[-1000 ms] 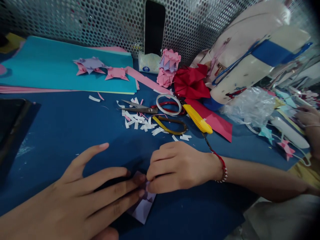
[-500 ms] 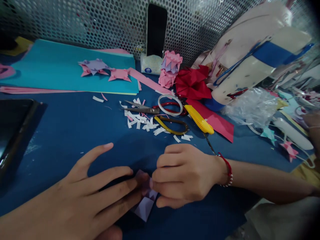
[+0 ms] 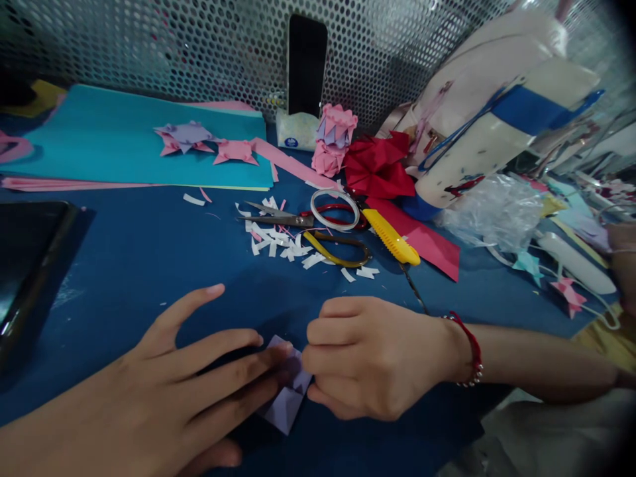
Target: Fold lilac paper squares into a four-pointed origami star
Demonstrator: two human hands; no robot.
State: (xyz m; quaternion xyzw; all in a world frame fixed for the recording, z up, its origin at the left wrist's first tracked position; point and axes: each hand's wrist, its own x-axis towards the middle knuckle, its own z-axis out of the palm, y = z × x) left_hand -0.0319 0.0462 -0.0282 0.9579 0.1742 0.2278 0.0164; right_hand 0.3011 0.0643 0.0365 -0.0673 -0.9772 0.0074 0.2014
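A small folded piece of purple paper (image 3: 285, 409) lies on the blue tabletop at the bottom middle, partly covered by fingers. My left hand (image 3: 199, 391) is spread over its left side, with fingertips pressing on the paper and the thumb out to the side. Curled closed, my right hand (image 3: 370, 358) rests against the paper's right edge, a red beaded bracelet on its wrist. Its fingertips are hidden, so whether they pinch the paper is unclear. Beyond the hands lie scissors (image 3: 338, 248) with one yellowish and one red handle, among white paper scraps (image 3: 278, 242).
A roll of tape (image 3: 334, 209) and a yellow cutter (image 3: 391, 236) lie by the scissors. Blue paper sheets (image 3: 119, 152) hold origami figures (image 3: 185, 137). A phone (image 3: 307, 66) leans on the mesh. Right stands a tilted bottle (image 3: 477, 146); left lies a dark device (image 3: 30, 258).
My right hand has shifted slightly right and down along the purple paper's edge. My left hand stays nearly where it was, fingers on the paper. The whole view has shifted a little.
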